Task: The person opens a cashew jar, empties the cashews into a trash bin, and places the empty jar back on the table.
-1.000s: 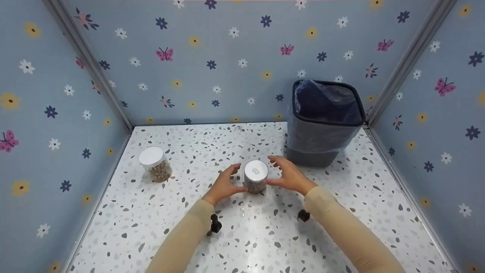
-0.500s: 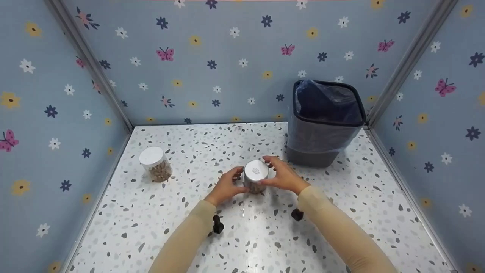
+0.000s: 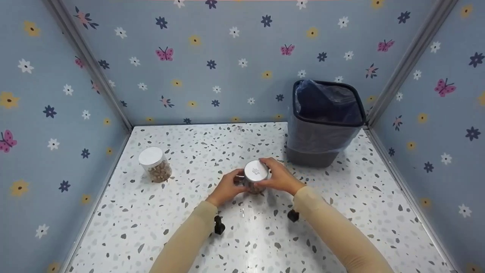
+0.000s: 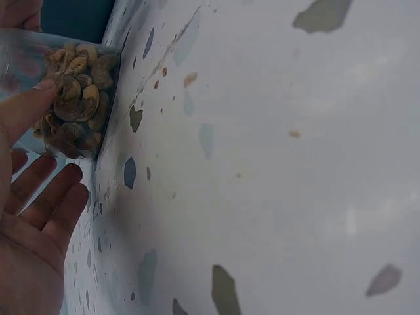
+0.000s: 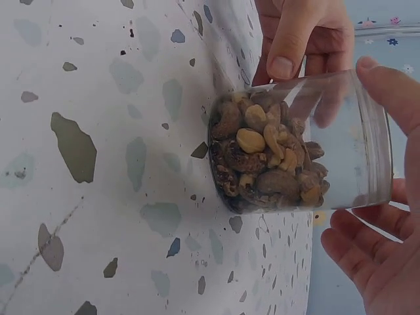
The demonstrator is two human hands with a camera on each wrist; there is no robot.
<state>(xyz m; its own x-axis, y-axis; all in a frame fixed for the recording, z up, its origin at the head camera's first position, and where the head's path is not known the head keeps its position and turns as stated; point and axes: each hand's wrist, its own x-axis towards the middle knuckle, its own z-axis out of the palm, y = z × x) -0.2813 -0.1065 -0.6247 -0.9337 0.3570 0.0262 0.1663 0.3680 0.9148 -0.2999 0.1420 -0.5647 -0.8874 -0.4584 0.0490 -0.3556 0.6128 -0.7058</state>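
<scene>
A clear round jar with a white lid stands upright on the speckled table, its lower part filled with brown cashew nuts. My left hand holds the jar body from the left, thumb at the near side and fingers behind. From the right, my right hand grips around the lid, its thumb at the rim in the right wrist view and its fingers curving along the far side. A similar white-lidded jar of nuts stands apart at the left.
A grey bin with a dark rim and a clear plastic liner stands at the back right, behind my right hand. Flower-patterned walls close off the table at the back and both sides.
Both hands have closed in on the jar from either side. My right hand has come left onto the lid; the left has moved slightly right against the body. The jar stays put.
</scene>
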